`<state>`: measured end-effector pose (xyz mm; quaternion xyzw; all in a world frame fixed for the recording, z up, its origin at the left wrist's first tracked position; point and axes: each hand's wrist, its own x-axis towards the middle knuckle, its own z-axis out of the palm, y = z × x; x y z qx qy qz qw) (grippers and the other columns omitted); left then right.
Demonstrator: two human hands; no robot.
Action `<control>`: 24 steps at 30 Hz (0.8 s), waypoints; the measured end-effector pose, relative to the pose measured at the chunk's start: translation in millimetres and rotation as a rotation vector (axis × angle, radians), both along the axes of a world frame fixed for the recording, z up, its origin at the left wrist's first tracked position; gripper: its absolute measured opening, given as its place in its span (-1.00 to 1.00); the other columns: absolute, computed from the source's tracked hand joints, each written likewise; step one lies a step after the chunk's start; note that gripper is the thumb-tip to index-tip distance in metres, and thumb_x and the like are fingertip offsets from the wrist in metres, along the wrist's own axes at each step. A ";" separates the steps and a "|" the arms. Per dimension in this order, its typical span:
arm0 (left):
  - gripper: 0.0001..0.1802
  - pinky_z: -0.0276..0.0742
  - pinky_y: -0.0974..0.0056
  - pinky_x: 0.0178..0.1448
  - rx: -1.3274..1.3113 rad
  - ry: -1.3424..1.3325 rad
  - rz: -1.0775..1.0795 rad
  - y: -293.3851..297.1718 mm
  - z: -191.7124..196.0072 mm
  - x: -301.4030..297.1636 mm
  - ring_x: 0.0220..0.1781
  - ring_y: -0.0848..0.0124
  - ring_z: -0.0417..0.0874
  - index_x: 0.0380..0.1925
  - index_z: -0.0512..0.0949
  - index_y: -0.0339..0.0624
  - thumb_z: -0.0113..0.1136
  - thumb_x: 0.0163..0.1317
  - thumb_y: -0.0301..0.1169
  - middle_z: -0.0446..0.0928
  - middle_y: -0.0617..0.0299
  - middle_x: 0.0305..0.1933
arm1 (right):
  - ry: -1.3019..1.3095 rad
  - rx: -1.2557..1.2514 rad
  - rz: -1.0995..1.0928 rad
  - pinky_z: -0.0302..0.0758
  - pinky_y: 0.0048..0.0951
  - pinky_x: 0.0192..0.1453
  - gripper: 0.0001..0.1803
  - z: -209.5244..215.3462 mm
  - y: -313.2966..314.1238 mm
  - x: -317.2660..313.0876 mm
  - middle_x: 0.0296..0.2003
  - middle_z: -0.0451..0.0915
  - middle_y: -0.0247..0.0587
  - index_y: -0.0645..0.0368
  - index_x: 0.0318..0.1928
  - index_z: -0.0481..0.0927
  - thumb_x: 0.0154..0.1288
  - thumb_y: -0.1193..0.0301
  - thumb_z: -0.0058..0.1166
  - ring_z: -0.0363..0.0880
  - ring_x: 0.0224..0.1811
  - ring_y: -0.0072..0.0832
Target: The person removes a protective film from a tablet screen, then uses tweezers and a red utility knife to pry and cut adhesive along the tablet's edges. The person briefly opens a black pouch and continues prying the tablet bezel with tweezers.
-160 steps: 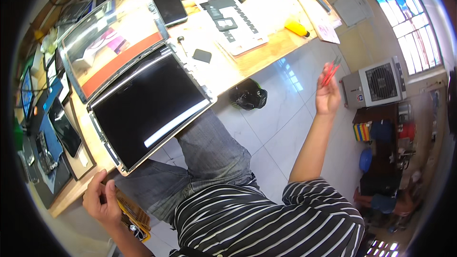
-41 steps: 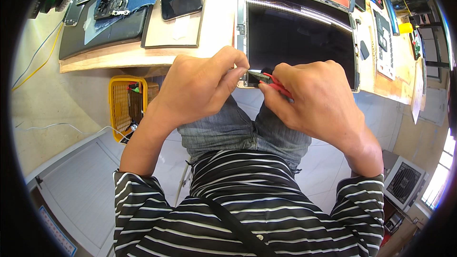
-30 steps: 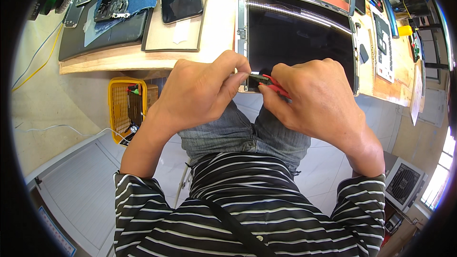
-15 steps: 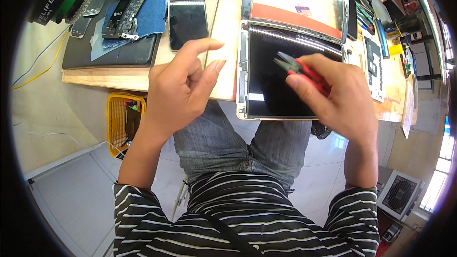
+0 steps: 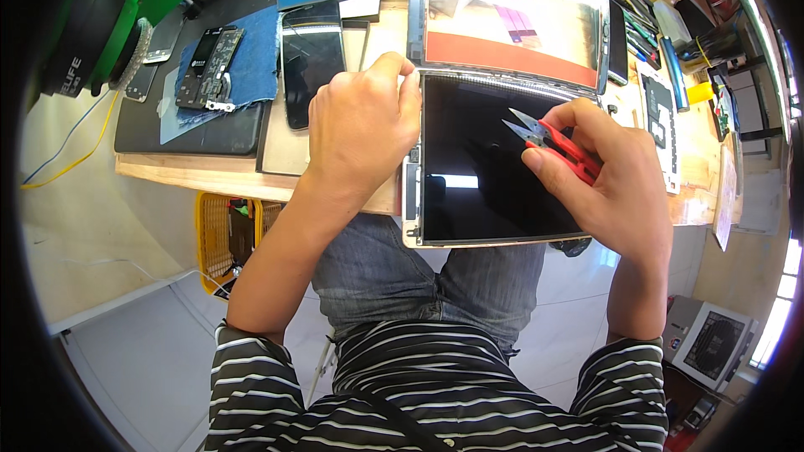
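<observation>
A tablet lies opened flat on the bench edge, its dark display panel point(image 5: 486, 172) nearest me. The clear front glass point(image 5: 494, 12), with a red-orange strip along its lower side, lies beyond it. My left hand point(image 5: 360, 125) is closed, thumb and index finger pinched at the tablet's upper left edge; what is between them, if anything, is too small to make out. My right hand point(image 5: 615, 172) grips red-handled snips point(image 5: 565, 146) above the panel. Their two pointed blades are spread apart and aim up and left.
Left of my hands lie a black phone point(image 5: 311, 63) and a circuit board point(image 5: 209, 71) on a blue cloth point(image 5: 255, 50). A green and black microscope point(image 5: 126, 21) stands far left. Tools point(image 5: 641, 29) and a white device shell point(image 5: 660, 121) lie right. A yellow basket point(image 5: 213, 238) is below the bench.
My left hand has moved right to the tablet's edge, and its parted thumb and index finger have come together. The snips stay in my right hand over the panel. The whole view has shifted slightly.
</observation>
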<state>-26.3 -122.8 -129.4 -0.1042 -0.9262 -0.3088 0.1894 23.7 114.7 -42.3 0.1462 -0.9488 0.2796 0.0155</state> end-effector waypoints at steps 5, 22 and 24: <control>-0.88 0.20 0.14 -0.59 -0.027 0.043 0.036 8.1 -0.1 -4.2 -0.79 0.33 0.40 -0.39 0.70 -0.14 0.38 0.29 -0.37 0.33 0.22 -0.81 | -0.018 -0.054 -0.009 0.16 -0.47 -0.49 -0.74 -2.4 12.4 -2.0 -0.70 0.37 -0.32 0.24 -0.16 0.64 0.24 0.38 0.40 0.23 -0.65 -0.59; -0.89 0.60 0.00 -0.43 -0.248 -0.074 -0.047 9.0 5.6 -8.1 -0.55 0.00 0.71 -0.25 0.49 -0.16 0.23 0.34 -0.41 0.60 0.02 -0.62 | -0.020 0.059 0.144 0.41 -0.31 -0.44 -0.71 -6.2 24.8 -25.7 -0.59 0.55 -0.09 0.19 -0.18 0.61 0.24 0.30 0.41 0.57 -0.57 -0.16; -0.88 0.61 -0.01 -0.41 -0.214 -0.123 -0.060 7.3 6.1 -7.8 -0.54 -0.01 0.71 -0.21 0.48 -0.15 0.22 0.35 -0.41 0.60 0.01 -0.60 | 0.015 0.055 0.176 0.40 -0.28 -0.45 -0.70 -7.6 22.6 -28.7 -0.62 0.51 -0.11 0.18 -0.18 0.60 0.25 0.29 0.41 0.54 -0.59 -0.16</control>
